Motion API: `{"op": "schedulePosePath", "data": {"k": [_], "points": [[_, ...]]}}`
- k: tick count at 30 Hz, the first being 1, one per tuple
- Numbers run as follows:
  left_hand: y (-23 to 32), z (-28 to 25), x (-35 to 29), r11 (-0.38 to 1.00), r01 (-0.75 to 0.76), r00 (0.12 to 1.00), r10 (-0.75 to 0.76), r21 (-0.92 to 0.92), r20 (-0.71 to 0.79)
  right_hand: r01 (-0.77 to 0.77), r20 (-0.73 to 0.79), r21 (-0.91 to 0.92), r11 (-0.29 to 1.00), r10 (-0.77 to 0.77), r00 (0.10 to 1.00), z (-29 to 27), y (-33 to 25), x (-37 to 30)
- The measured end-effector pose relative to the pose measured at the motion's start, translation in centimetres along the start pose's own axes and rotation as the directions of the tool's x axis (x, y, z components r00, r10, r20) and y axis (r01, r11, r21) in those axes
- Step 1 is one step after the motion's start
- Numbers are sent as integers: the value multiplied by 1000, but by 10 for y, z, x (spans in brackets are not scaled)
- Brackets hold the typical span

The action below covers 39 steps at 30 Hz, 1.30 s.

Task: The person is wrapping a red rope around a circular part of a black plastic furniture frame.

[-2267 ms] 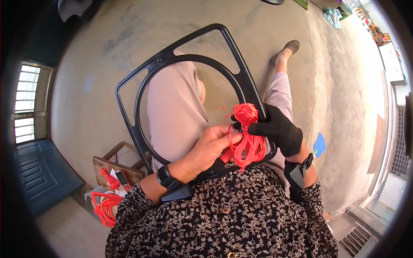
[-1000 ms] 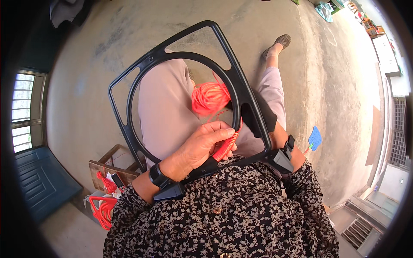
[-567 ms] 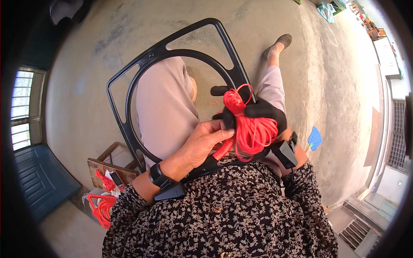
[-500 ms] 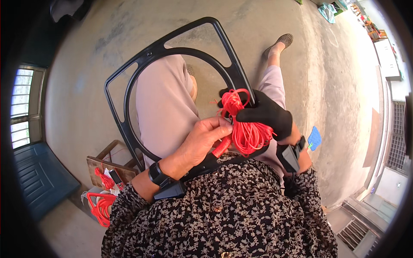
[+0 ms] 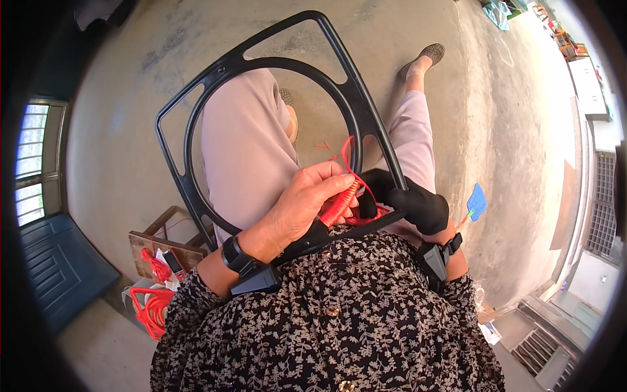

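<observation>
A black frame (image 5: 292, 64), a round ring inside a larger squared outline, rests across my lap. Red cord is wound in tight turns (image 5: 339, 208) round part of its ring, near me. My left hand (image 5: 304, 196), bare, pinches the cord at the end of these turns with thumb and fingertips. A loose loop of red cord (image 5: 349, 151) rises from there. My right hand (image 5: 418, 204), in a black glove, is closed at the frame's right side, its fingers partly hidden beneath. The red cord bundle (image 5: 367, 217) shows only in part, under the frame beside the gloved fingers.
At lower left, a wooden stool (image 5: 147, 251) carries red cord and a phone-like device (image 5: 173, 262). More red cord coils (image 5: 153, 313) hang beside it. A blue fly swatter (image 5: 477, 201) is at the right. Small red scraps (image 5: 322, 145) lie on the floor.
My right hand has moved down and slightly right with the cord bundle, from above the frame to partly beneath it. My left hand stays pinched at the wound turns.
</observation>
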<state>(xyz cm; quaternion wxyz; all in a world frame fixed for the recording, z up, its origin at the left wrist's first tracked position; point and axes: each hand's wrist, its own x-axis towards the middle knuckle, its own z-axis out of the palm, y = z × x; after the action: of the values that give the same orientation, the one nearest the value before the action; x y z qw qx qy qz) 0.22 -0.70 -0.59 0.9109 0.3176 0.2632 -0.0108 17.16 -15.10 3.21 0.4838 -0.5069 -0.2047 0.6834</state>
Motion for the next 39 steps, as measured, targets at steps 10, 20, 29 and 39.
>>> {"op": "schedulePosePath", "data": {"k": [10, 20, 29, 39], "points": [[6, 1, -1, 995, 22, 999, -24, -102, -23, -114, -165, -394, 912, 51, 985, -40, 38, -12], [6, -4, 1, 997, -6, 998, 2, -77, -58, 226, -198, -888, 402, -775, 601, 22, 5, -9], [1, -9, 3, 996, -63, 996, 59, -57, -66, 42, -168, -929, 369, -520, 838, 45, -8, 27], [-5, -19, -2, 998, 48, 993, -44, 38, -111, 58, -172, -804, 592, -324, 930, 39, 1, 27]]}}
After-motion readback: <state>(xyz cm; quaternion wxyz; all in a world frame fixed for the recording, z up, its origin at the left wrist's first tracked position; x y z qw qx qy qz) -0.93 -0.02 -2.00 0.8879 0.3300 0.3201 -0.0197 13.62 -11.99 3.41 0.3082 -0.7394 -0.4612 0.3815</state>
